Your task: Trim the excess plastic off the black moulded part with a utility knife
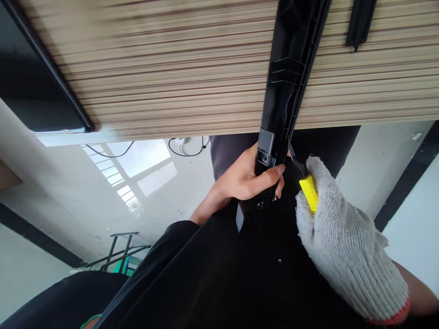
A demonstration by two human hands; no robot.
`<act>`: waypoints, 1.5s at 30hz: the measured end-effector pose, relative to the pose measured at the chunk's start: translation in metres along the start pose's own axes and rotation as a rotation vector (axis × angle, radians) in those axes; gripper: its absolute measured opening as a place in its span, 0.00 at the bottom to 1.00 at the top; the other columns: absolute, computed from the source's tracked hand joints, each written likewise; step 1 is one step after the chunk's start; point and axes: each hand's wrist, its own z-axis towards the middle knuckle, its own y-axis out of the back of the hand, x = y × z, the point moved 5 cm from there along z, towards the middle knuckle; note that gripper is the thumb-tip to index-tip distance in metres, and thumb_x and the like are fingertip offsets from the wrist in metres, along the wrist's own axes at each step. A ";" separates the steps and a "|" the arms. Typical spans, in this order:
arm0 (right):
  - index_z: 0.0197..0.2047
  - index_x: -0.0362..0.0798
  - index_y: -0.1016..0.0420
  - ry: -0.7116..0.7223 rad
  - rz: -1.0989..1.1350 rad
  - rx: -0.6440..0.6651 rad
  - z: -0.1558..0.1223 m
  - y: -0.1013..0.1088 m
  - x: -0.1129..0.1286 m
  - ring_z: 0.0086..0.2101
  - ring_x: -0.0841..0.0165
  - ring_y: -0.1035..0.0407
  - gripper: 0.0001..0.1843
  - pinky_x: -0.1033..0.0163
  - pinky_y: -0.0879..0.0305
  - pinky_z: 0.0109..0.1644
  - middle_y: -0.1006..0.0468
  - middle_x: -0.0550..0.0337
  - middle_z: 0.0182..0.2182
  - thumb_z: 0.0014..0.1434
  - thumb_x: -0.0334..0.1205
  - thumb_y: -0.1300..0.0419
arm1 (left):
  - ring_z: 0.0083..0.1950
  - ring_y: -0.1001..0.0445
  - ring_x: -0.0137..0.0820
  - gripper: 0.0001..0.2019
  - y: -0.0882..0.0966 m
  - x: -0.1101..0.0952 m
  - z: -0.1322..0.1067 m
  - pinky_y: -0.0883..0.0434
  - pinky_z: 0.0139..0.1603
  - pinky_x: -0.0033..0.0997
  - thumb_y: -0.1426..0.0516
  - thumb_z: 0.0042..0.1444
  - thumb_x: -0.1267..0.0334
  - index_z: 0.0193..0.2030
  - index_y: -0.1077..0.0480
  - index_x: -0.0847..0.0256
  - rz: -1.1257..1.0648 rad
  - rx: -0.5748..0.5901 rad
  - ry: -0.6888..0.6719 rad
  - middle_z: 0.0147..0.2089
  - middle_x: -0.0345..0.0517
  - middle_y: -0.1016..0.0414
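A long black moulded plastic part lies across the table's near edge, its lower end reaching over my lap. My bare left hand is wrapped round that lower end, thumb across the top. In a white knitted glove, my right hand grips a yellow-handled utility knife. The knife's blade points up and left, at the part's right edge near my left fingers; whether it touches the plastic I cannot tell. A small grey rectangular piece sits on the part just above my left thumb.
The wood-striped table spans the top of the view. Another black plastic piece lies at its upper right, and a dark glossy panel at the left. Below are cables on the floor and a metal-framed stool.
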 end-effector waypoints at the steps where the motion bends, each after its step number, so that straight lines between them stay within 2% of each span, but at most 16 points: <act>1: 0.73 0.46 0.42 0.009 -0.006 -0.005 0.001 0.000 -0.001 0.17 0.67 0.33 0.31 0.63 0.42 0.22 0.19 0.53 0.30 0.70 0.43 0.51 | 0.21 0.26 0.25 0.10 0.000 0.000 0.000 0.27 0.24 0.24 0.41 0.67 0.58 0.50 0.34 0.58 0.002 -0.003 0.000 0.25 0.32 0.26; 7: 0.73 0.49 0.42 0.034 0.093 0.014 0.002 -0.006 -0.006 0.23 0.63 0.25 0.31 0.61 0.33 0.25 0.16 0.49 0.42 0.69 0.41 0.49 | 0.21 0.26 0.25 0.11 0.000 -0.001 0.002 0.27 0.24 0.24 0.43 0.68 0.59 0.53 0.34 0.61 -0.007 0.004 -0.016 0.24 0.32 0.27; 13: 0.74 0.51 0.45 0.053 0.266 0.006 0.002 -0.015 -0.014 0.24 0.62 0.23 0.33 0.57 0.26 0.26 0.16 0.50 0.45 0.68 0.40 0.47 | 0.22 0.24 0.26 0.10 0.000 -0.003 0.002 0.26 0.24 0.25 0.44 0.69 0.60 0.51 0.36 0.61 0.019 -0.008 0.013 0.26 0.33 0.26; 17: 0.75 0.49 0.45 0.105 0.377 0.001 0.005 -0.021 -0.017 0.33 0.58 0.19 0.33 0.56 0.21 0.31 0.20 0.45 0.55 0.69 0.40 0.46 | 0.22 0.24 0.26 0.09 0.000 -0.003 0.003 0.26 0.23 0.26 0.44 0.69 0.60 0.51 0.36 0.60 0.029 -0.008 -0.007 0.25 0.32 0.26; 20: 0.74 0.50 0.45 0.093 0.395 -0.011 0.005 -0.025 -0.017 0.38 0.55 0.19 0.33 0.53 0.20 0.35 0.22 0.45 0.58 0.68 0.39 0.46 | 0.21 0.25 0.25 0.08 0.000 -0.003 0.004 0.26 0.23 0.26 0.44 0.69 0.59 0.49 0.37 0.59 0.030 0.017 -0.035 0.26 0.32 0.26; 27: 0.72 0.50 0.41 0.085 0.448 -0.025 0.008 -0.028 -0.018 0.31 0.58 0.19 0.30 0.55 0.20 0.32 0.18 0.47 0.50 0.69 0.39 0.45 | 0.20 0.25 0.26 0.09 0.001 -0.002 0.005 0.25 0.25 0.28 0.43 0.69 0.56 0.47 0.37 0.58 0.052 -0.002 -0.013 0.25 0.31 0.27; 32: 0.71 0.49 0.40 0.103 0.669 0.048 0.013 -0.034 -0.023 0.41 0.58 0.19 0.28 0.55 0.20 0.41 0.20 0.48 0.54 0.69 0.38 0.45 | 0.20 0.24 0.26 0.10 0.001 -0.002 0.005 0.25 0.23 0.28 0.43 0.69 0.56 0.49 0.37 0.59 0.041 0.037 -0.026 0.26 0.32 0.26; 34: 0.69 0.49 0.38 0.078 0.788 0.106 0.014 -0.037 -0.025 0.42 0.59 0.20 0.26 0.55 0.21 0.42 0.19 0.49 0.52 0.70 0.39 0.45 | 0.20 0.24 0.27 0.11 0.002 -0.001 0.005 0.25 0.23 0.28 0.43 0.69 0.54 0.49 0.36 0.58 0.041 0.031 -0.001 0.25 0.32 0.26; 37: 0.64 0.51 0.33 0.004 0.961 0.218 0.015 -0.040 -0.028 0.30 0.66 0.23 0.20 0.60 0.25 0.32 0.19 0.57 0.38 0.72 0.43 0.46 | 0.20 0.25 0.27 0.12 0.002 0.001 0.004 0.25 0.23 0.28 0.43 0.69 0.53 0.50 0.36 0.57 0.039 0.030 0.023 0.24 0.31 0.27; 41: 0.56 0.49 0.29 -0.055 1.085 0.416 0.017 -0.038 -0.030 0.19 0.72 0.35 0.15 0.65 0.35 0.21 0.29 0.68 0.22 0.72 0.46 0.47 | 0.21 0.24 0.28 0.11 0.002 0.001 0.004 0.24 0.23 0.28 0.44 0.70 0.53 0.50 0.35 0.57 0.046 0.055 0.018 0.24 0.32 0.25; 43: 0.58 0.49 0.30 -0.051 1.067 0.459 0.017 -0.037 -0.031 0.18 0.72 0.36 0.16 0.65 0.35 0.21 0.29 0.68 0.21 0.72 0.46 0.48 | 0.21 0.23 0.28 0.10 0.003 0.001 0.004 0.24 0.24 0.29 0.44 0.70 0.53 0.49 0.35 0.57 0.055 0.046 0.014 0.25 0.32 0.25; 45: 0.63 0.50 0.32 -0.021 1.017 0.381 0.018 -0.034 -0.033 0.21 0.70 0.31 0.19 0.63 0.30 0.24 0.23 0.64 0.27 0.72 0.45 0.47 | 0.22 0.23 0.29 0.11 0.003 0.000 0.004 0.23 0.25 0.30 0.44 0.70 0.53 0.49 0.34 0.57 0.072 0.032 0.006 0.25 0.33 0.25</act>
